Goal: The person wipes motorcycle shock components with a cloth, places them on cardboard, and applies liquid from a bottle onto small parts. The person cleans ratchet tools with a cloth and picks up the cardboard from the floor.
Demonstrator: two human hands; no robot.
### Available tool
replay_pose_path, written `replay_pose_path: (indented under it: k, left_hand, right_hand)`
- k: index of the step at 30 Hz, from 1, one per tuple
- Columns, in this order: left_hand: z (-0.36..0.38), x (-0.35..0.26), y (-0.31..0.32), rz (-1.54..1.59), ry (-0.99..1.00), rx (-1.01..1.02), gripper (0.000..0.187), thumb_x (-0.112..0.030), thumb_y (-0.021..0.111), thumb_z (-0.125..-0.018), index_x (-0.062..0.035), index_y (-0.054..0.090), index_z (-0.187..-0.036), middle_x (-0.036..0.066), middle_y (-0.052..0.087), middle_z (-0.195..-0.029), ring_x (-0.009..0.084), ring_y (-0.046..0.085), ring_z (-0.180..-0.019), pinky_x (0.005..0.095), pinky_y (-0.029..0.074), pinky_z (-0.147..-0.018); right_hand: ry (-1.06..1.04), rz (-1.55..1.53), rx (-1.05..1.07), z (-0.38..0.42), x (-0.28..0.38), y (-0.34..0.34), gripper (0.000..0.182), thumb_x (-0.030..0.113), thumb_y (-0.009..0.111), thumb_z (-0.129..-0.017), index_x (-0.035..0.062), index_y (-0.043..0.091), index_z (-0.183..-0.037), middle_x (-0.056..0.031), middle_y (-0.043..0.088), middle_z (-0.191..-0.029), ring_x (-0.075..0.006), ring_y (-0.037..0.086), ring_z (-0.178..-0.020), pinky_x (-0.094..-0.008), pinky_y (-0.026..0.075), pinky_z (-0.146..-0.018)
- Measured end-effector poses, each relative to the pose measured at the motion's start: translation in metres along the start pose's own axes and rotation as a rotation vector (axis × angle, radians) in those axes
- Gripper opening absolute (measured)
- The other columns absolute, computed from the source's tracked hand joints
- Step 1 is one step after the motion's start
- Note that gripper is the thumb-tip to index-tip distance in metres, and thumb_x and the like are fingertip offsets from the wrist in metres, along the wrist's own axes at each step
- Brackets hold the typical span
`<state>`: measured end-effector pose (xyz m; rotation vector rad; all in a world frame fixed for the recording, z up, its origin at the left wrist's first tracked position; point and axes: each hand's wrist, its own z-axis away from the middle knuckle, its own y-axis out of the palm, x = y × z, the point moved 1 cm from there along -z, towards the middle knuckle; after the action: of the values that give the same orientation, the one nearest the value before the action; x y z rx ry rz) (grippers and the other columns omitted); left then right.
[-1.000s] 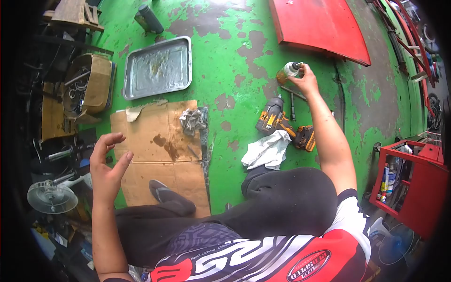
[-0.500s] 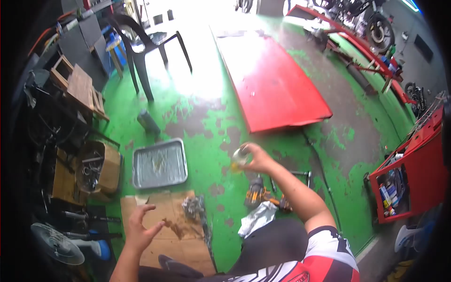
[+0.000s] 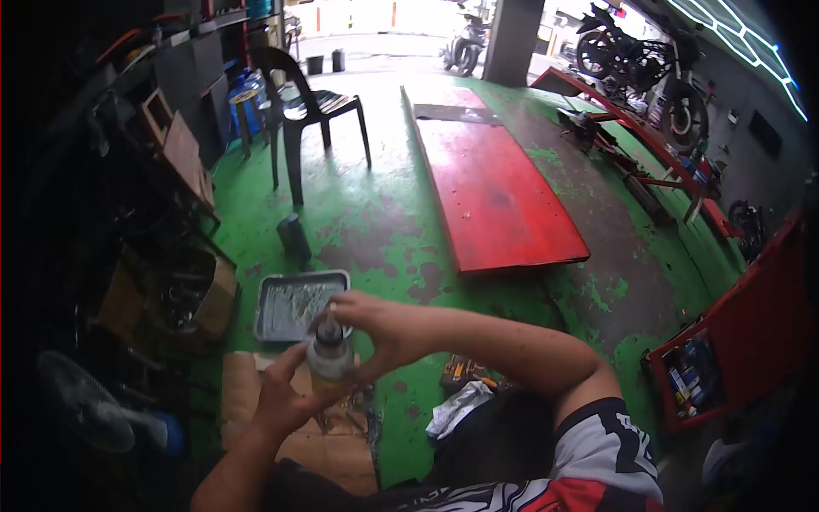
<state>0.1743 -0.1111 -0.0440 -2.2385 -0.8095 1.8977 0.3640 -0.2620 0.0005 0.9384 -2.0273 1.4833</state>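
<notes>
A translucent squeeze bottle [image 3: 330,358] stands upright between my hands, with a dark cap and a thin nozzle; yellowish liquid shows low in it. My left hand [image 3: 292,398] grips the bottle's lower body. From above and to the right, my right hand [image 3: 386,331] curls its fingers round the nozzle and cap. Just beyond the bottle is a grey metal tray [image 3: 277,308] with wet residue in it. Stained cardboard [image 3: 328,456] lies on the floor beneath my hands.
A white cloth [image 3: 461,408] and an orange-black power tool [image 3: 461,372] lie on the green floor to the right. Ahead are a red lift platform [image 3: 512,196], a dark chair [image 3: 294,124] and a dark cylinder [image 3: 293,237]. A red tool cabinet [image 3: 734,341] stands at right.
My right hand has brought the bottle left and down from over the floor to above the cardboard. My left hand, open before, has closed on it. The view has tilted up.
</notes>
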Motion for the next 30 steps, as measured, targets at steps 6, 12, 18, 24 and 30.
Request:
replay_pose_path:
  k: [6, 12, 18, 24, 30]
  left_hand:
    - [0.01, 0.004, -0.022, -0.067, 0.037, -0.073, 0.062, -0.03, 0.087, -0.071, 0.0002, 0.065, -0.12, 0.015, 0.071, -0.109, 0.0259, 0.069, -0.104, 0.0369, 0.051, -0.092]
    - [0.014, -0.005, -0.032, -0.15, 0.101, -0.101, 0.062, -0.034, 0.088, -0.068, -0.002, 0.067, -0.117, 0.016, 0.071, -0.107, 0.0308, 0.068, -0.097, 0.0394, 0.051, -0.091]
    - [0.02, -0.01, -0.039, -0.408, 0.171, -0.203, 0.064, -0.041, 0.087, -0.069, -0.0034, 0.067, -0.117, 0.015, 0.071, -0.106, 0.034, 0.068, -0.095, 0.0441, 0.047, -0.098]
    - [0.02, -0.023, -0.05, -0.331, 0.084, -0.126, 0.061, -0.038, 0.085, -0.069, -0.0024, 0.068, -0.115, 0.015, 0.071, -0.108, 0.0334, 0.068, -0.097, 0.042, 0.048, -0.1]
    - [0.016, -0.024, -0.035, 0.015, 0.018, 0.037, 0.059, -0.024, 0.085, -0.066, -0.0004, 0.067, -0.116, 0.016, 0.07, -0.106, 0.0256, 0.067, -0.101, 0.0361, 0.05, -0.094]
  right_hand:
    - [0.145, -0.36, -0.065, -0.017, 0.009, -0.004, 0.052, 0.027, 0.078, -0.087, 0.007, 0.058, -0.131, -0.0082, 0.06, -0.127, -0.0191, 0.055, -0.119, -0.0381, 0.045, -0.099]
    - [0.157, -0.324, -0.11, -0.029, 0.012, -0.003, 0.028, 0.019, 0.075, -0.09, 0.0026, 0.067, -0.112, -0.0092, 0.066, -0.12, -0.0175, 0.061, -0.11, -0.0377, 0.045, -0.1]
    - [0.293, -0.036, -0.194, -0.038, 0.021, 0.003, 0.024, 0.023, 0.078, -0.088, 0.0055, 0.071, -0.103, -0.0038, 0.07, -0.1, -0.0126, 0.064, -0.098, -0.0315, 0.047, -0.088]
    - [0.268, -0.139, -0.292, -0.035, 0.023, 0.016, 0.029, 0.025, 0.076, -0.091, 0.0063, 0.068, -0.112, -0.0047, 0.071, -0.11, -0.0144, 0.065, -0.101, -0.0314, 0.047, -0.088]
    - [0.141, -0.187, -0.232, -0.014, 0.04, 0.002, 0.032, 0.029, 0.077, -0.089, 0.0056, 0.071, -0.109, -0.0087, 0.066, -0.111, -0.0212, 0.059, -0.109, -0.0383, 0.047, -0.093]
